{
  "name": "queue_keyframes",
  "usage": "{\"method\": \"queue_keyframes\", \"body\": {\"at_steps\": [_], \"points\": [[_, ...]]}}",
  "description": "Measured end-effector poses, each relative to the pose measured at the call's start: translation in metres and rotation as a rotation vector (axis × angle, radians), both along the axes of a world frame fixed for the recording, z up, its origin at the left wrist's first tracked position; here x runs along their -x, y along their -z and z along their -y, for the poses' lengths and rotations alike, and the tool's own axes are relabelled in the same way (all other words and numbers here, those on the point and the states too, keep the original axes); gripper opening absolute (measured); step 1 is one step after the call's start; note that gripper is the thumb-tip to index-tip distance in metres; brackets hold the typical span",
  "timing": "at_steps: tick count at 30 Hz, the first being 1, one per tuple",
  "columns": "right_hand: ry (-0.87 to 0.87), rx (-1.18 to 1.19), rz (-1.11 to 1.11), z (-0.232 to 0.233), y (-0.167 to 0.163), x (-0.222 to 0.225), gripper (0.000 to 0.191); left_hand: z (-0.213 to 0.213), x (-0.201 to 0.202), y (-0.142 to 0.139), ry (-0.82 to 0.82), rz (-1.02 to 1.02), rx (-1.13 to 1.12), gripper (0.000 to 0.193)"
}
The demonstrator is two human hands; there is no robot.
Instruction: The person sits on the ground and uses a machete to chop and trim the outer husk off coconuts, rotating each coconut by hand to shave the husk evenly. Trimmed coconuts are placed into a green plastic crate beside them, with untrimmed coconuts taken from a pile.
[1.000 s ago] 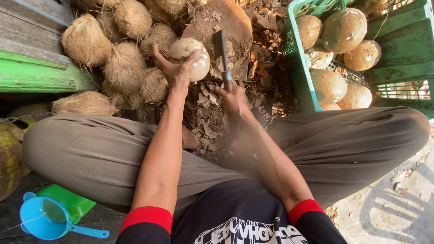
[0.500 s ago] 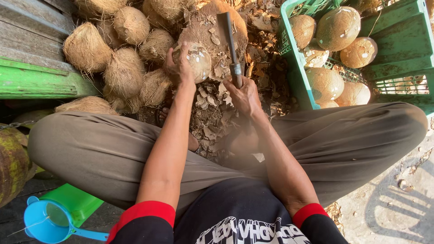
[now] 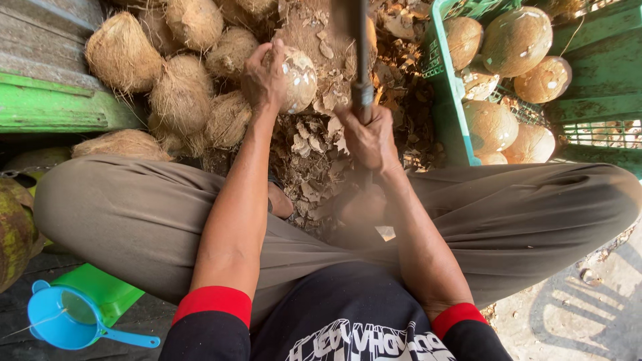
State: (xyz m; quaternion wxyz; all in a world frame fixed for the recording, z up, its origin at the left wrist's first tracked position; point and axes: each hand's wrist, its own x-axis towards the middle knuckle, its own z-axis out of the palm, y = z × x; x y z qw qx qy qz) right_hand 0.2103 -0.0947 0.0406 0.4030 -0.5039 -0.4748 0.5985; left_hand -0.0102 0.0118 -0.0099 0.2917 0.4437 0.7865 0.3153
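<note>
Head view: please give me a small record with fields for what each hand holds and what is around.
left hand: holds a partly peeled coconut
right hand: grips the handle of a blade, raised upright
left of hands: pile of husky coconuts
right: green crate with peeled coconuts
ground: husk chips
lower left: blue sieve

**Item count, head view**

- Two hands are seen: left hand (image 3: 264, 77) and right hand (image 3: 368, 137).
- One partly peeled coconut (image 3: 297, 79) is counted, held up.
- One cleaver (image 3: 360, 60) is counted; blade blurred.
- About seven husked fibrous coconuts (image 3: 124, 50) are counted in the pile at left; the exact number cannot be told.
- Six peeled coconuts (image 3: 518, 40) are counted in one green crate (image 3: 447, 107).
- One blue strainer (image 3: 67, 319) is counted.
</note>
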Motion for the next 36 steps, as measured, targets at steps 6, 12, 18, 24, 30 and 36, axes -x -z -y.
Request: {"method": "queue_keyframes", "body": {"at_steps": [6, 12, 18, 24, 30, 36], "points": [[0.009, 0.384, 0.015, 0.004, 0.011, 0.026, 0.033, 0.008, 0.0, -0.011, 0.039, 0.194, -0.066, 0.057], [0.055, 0.021, -0.098, 0.006, 0.011, 0.014, 0.037, 0.006, -0.003, -0.009, -0.036, -0.016, -0.122, 0.059], [0.092, 0.432, 0.128, 0.0, 0.004, 0.037, 0.025, 0.005, -0.006, -0.009, -0.027, 0.063, 0.033, 0.061], [0.022, 0.213, 0.293, 0.005, -0.012, 0.034, 0.023, 0.011, -0.005, 0.008, -0.037, -0.032, -0.029, 0.058], [0.079, 0.551, 0.323, 0.0, 0.016, 0.034, 0.026, 0.009, -0.011, 0.015, -0.082, -0.088, -0.231, 0.055], [-0.063, 0.279, 0.517, 0.005, 0.038, 0.033, 0.041, 0.013, -0.019, 0.003, -0.101, -0.017, 0.177, 0.051]]}}
